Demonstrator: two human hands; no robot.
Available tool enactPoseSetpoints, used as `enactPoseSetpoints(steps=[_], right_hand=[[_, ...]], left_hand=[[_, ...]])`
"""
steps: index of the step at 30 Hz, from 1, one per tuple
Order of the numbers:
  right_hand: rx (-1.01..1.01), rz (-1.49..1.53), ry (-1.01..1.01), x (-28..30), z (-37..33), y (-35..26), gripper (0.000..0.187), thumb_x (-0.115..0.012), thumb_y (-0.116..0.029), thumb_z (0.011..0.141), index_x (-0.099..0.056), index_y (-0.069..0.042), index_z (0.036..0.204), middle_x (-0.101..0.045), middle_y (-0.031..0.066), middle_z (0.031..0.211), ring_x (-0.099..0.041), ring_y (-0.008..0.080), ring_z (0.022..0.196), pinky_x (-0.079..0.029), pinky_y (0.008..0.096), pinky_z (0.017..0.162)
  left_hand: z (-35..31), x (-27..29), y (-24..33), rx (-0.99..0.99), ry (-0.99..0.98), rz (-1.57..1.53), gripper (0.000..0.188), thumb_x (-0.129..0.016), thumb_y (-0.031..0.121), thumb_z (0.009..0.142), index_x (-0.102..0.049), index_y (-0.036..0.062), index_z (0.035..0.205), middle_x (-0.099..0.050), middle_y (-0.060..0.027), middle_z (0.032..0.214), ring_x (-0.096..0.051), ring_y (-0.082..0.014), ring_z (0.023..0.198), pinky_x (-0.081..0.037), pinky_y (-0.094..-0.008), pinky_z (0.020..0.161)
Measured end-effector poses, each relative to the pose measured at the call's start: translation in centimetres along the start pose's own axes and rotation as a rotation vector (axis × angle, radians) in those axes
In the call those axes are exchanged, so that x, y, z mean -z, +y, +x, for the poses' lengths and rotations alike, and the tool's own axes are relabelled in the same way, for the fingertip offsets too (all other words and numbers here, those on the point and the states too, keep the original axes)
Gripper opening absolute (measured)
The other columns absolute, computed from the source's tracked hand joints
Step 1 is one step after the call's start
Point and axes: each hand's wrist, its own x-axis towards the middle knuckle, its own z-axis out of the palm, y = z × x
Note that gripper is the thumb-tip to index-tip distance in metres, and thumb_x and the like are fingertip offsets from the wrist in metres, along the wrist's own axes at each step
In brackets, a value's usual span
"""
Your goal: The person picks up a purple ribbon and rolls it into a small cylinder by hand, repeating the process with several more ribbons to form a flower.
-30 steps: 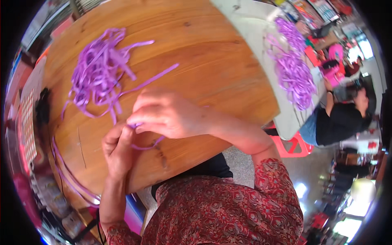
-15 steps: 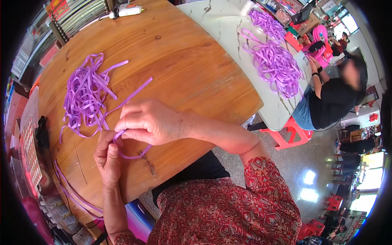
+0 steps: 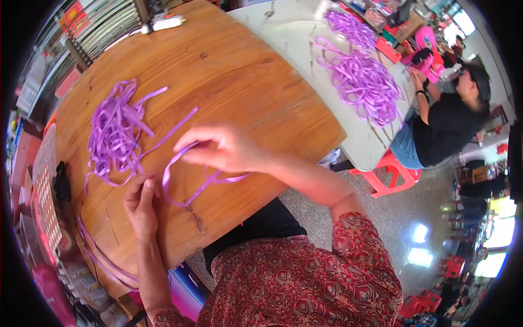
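right hand pinches purple ribbon above open tabletop; left hand inside its near edge, whether pinching i cannot tell

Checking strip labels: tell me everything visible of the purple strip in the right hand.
The purple strip is narrow, flat and slightly shiny, and looks like flexible ribbon or webbing. The right hand pinches its upper part between thumb and fingers. From there it curves left and down in an open loop, then bends back right over the wooden table, where strands appear to cross below that hand. The left hand is close beside the loop; contact is unclear.
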Motion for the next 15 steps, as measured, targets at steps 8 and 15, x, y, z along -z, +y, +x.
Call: enactPoseSetpoints(steps=[8, 15], right_hand=[[-0.110, -0.116, 0.743, 16.8, -5.4, -2.5, 0.028, -0.061, 0.000, 0.086, -0.061, 0.002, 0.114, -0.066, 0.0058, 0.099, -0.061, 0.0092, 0.081, -0.046, 0.0197, 0.066], [-0.205, -0.676, 1.108, 38.2, -11.1, -7.7, 0.040, -0.061, -0.012, 0.089, -0.055, 0.002, 0.126, -0.063, 0.0099, 0.113, -0.060, 0.0210, 0.104, -0.047, 0.0300, 0.084]], left_hand=[[-0.5, 0.7, -0.7, 0.000, 0.107, -0.038, 0.009, -0.060, 0.003, 0.090, -0.068, 0.0016, 0.095, -0.056, 0.0037, 0.073, -0.048, -0.0062, 0.063, -0.039, -0.0201, 0.059], [-0.1, -0.1, 0.1, -0.369, -0.066, 0.378, 0.009, -0.065, 0.001, 0.084, -0.067, 0.0018, 0.092, -0.062, -0.0063, 0.076, -0.059, -0.0172, 0.069, -0.046, -0.0281, 0.062]])
